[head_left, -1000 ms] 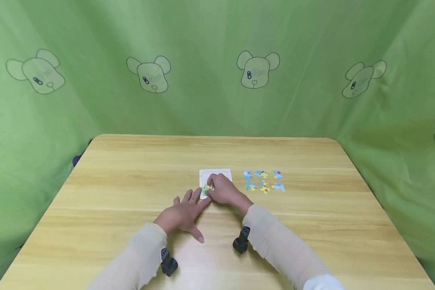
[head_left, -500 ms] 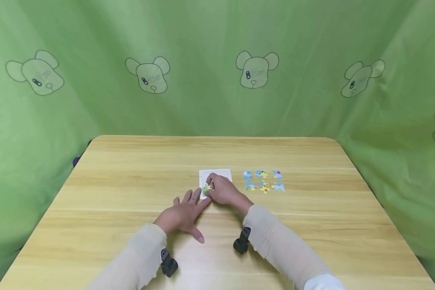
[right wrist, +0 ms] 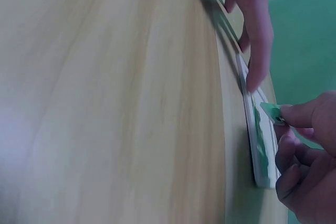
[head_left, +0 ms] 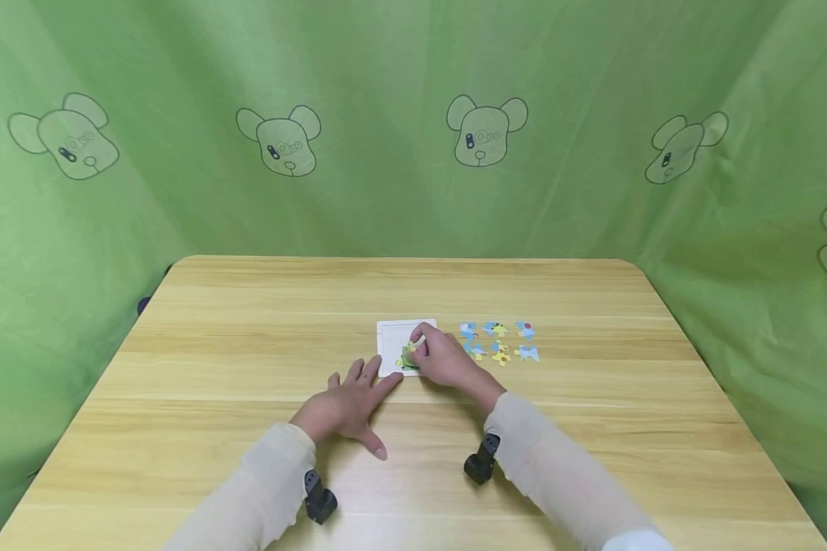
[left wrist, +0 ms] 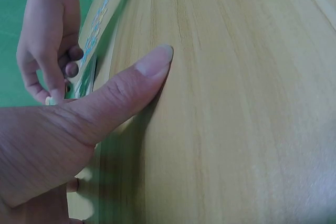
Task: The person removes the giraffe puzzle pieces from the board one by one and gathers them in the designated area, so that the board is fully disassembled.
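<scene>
A white puzzle tray [head_left: 390,340] lies flat on the table in the head view. My right hand [head_left: 444,361] is above it, pinching a green puzzle piece [right wrist: 273,112] between thumb and fingers; the right wrist view shows this piece tilted and raised above the tray. Along the tray's near side lies a strip of green puzzle pieces [right wrist: 261,142], partly hidden in the head view by the right hand. My left hand [head_left: 348,405] is spread out, its fingertips at the tray's front left corner, thumb pointing away on the table.
Right of the tray, several loose puzzle pieces [head_left: 526,353] in blue and yellow lie in two rows. They rest on a wooden table [head_left: 262,329]. Green curtains [head_left: 386,207] with bear-head drawings hang behind it and at both sides.
My right hand has shifted to the right, from the tray's front left corner toward its middle, with a green piece between its fingers. The left hand stays in place.
</scene>
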`<state>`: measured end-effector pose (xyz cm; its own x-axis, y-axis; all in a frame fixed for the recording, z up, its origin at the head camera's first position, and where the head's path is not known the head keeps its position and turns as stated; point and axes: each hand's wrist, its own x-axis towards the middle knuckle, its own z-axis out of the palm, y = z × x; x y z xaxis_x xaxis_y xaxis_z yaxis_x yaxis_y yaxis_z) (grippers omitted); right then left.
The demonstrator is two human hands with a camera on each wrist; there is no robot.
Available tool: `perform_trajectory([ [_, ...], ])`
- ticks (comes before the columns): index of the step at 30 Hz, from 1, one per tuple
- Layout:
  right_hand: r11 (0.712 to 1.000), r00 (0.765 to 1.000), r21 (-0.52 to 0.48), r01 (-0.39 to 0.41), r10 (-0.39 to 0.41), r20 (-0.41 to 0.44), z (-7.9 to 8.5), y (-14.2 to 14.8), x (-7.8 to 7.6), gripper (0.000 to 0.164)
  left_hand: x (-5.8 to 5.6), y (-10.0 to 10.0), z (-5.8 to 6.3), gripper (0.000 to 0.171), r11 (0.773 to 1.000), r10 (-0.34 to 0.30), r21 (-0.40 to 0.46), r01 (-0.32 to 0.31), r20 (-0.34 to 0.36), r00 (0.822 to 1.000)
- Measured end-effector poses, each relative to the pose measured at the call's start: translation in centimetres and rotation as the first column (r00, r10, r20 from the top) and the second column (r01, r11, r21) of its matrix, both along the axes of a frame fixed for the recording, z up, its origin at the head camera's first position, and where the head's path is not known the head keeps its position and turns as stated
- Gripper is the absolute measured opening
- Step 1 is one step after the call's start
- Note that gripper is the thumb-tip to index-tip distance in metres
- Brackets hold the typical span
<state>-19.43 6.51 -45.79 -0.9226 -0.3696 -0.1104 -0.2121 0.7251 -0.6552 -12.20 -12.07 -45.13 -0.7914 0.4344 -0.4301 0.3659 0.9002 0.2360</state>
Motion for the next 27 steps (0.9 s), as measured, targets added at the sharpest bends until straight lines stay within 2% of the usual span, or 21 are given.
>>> perform_trajectory([
  [27, 0.999, 0.996, 0.014, 0.044, -0.045, 0.081, -0.9, 7.1, 1.3, 0.027, 0.0, -0.2, 0.0, 0.124, 0.999, 0.018, 0.040, -0.018, 0.016, 1.000],
])
